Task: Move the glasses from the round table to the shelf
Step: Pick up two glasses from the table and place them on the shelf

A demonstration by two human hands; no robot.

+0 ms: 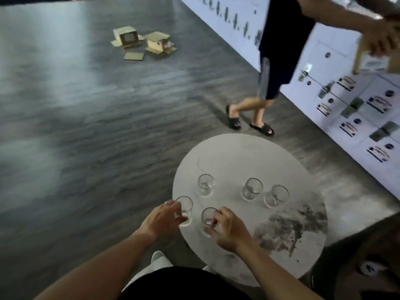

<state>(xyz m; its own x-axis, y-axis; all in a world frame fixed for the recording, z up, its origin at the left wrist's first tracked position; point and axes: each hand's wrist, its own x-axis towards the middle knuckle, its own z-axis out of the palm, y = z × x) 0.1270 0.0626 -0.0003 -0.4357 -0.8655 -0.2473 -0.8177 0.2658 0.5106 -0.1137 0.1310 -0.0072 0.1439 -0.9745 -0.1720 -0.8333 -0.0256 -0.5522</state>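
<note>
Several clear short glasses stand upright on the round marble table (238,152). My left hand (161,219) wraps around the near-left glass (185,207) at the table's left edge. My right hand (227,230) grips the near-middle glass (208,217). Three other glasses stand free farther back: one at the left (205,184), one in the middle (252,189) and one at the right (276,195). No shelf shows clearly in this view.
Another person (279,50) in dark clothes and sandals stands just beyond the table, arms stretched right. A white wall of lockers (357,109) runs along the right. Flattened and open cardboard boxes (142,43) lie on the dark floor far left. A dark seat (368,256) sits right of the table.
</note>
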